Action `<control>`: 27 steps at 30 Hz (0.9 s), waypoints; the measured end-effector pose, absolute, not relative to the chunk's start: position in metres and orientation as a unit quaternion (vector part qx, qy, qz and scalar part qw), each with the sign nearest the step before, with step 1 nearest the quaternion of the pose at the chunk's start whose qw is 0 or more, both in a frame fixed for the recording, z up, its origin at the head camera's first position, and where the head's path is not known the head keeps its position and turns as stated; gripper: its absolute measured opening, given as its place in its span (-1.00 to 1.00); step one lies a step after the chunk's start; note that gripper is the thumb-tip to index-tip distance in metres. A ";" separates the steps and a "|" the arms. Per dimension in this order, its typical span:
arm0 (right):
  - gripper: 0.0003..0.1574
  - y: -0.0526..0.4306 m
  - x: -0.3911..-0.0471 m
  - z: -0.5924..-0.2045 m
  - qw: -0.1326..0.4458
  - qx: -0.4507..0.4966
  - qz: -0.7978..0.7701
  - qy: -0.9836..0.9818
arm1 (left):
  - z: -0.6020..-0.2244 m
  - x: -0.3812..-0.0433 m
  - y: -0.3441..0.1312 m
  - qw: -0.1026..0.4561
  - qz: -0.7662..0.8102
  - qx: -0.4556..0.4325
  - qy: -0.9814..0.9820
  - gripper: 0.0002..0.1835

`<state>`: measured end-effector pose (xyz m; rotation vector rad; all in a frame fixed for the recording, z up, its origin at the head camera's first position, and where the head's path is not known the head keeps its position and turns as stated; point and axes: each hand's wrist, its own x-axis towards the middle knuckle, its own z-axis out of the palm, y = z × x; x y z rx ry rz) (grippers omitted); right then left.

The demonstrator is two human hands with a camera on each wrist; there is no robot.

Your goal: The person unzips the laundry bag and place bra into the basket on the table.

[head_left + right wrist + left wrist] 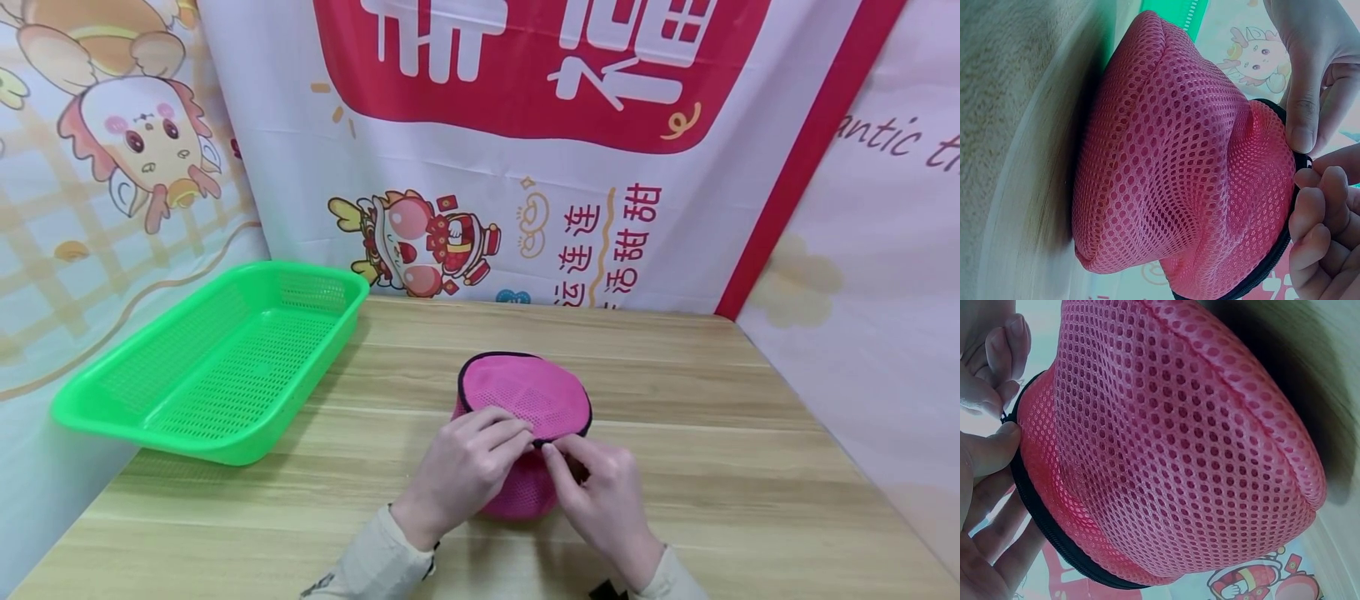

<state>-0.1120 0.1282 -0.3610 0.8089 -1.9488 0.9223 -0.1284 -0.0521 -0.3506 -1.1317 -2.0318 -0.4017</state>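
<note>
A round pink mesh bag stands on the table, its flat lid on top edged by a black zipper. On the near left of the rim, my left hand pinches the zipper edge with its thumb, while its other fingers lie over the lid. Right beside it, my right hand pinches the zipper at the front of the rim, its fingers curled. The fingertips of both hands nearly meet there. Whatever the bag contains cannot be made out through the mesh.
A green plastic basket with a perforated floor stands at the left of the wooden table. Printed cloths hang behind the table and along both sides.
</note>
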 end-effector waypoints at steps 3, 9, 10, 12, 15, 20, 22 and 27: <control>-0.83 0.129 -0.112 -0.361 0.406 0.318 0.369 -0.774 | -0.351 -0.130 -0.053 0.389 -0.154 -0.444 -0.792 -0.80; -0.83 0.131 -0.113 -0.360 0.402 0.302 0.375 -0.779 | -0.350 -0.132 -0.056 0.405 -0.153 -0.440 -0.787 -0.81; -0.83 0.131 -0.113 -0.360 0.403 0.300 0.373 -0.780 | -0.349 -0.132 -0.056 0.404 -0.155 -0.440 -0.787 -0.81; -0.84 0.132 -0.114 -0.360 0.402 0.298 0.370 -0.782 | -0.349 -0.133 -0.056 0.404 -0.156 -0.441 -0.786 -0.81; -0.84 0.132 -0.114 -0.360 0.403 0.295 0.368 -0.784 | -0.349 -0.133 -0.057 0.406 -0.156 -0.441 -0.785 -0.81; -0.83 0.133 -0.115 -0.360 0.403 0.280 0.373 -0.788 | -0.348 -0.133 -0.059 0.408 -0.161 -0.436 -0.786 -0.83; -0.83 0.134 -0.115 -0.360 0.402 0.273 0.376 -0.789 | -0.348 -0.134 -0.059 0.411 -0.163 -0.435 -0.785 -0.83; -0.85 0.135 -0.115 -0.362 0.403 0.259 0.378 -0.792 | -0.348 -0.135 -0.057 0.421 -0.158 -0.440 -0.777 -0.83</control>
